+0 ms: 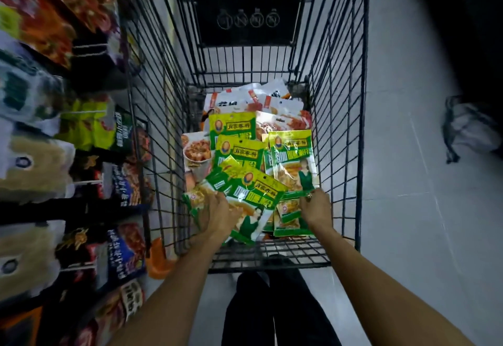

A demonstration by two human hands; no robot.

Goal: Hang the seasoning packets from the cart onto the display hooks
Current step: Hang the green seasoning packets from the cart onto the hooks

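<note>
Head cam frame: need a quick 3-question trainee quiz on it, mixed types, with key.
1. True or false: both hands are inside the cart.
2. Which packets fill the near end of the cart? A) green packets B) white packets C) blue bags
3. Fill in: the shelf of hanging goods is on the person's ____ side.

Key
1. True: the left hand and right hand are both down among the packets.
2. A: the green packets lie nearest the hands; the white packets are at the far end.
3. Left: the shelf runs along the left edge of the view.
</note>
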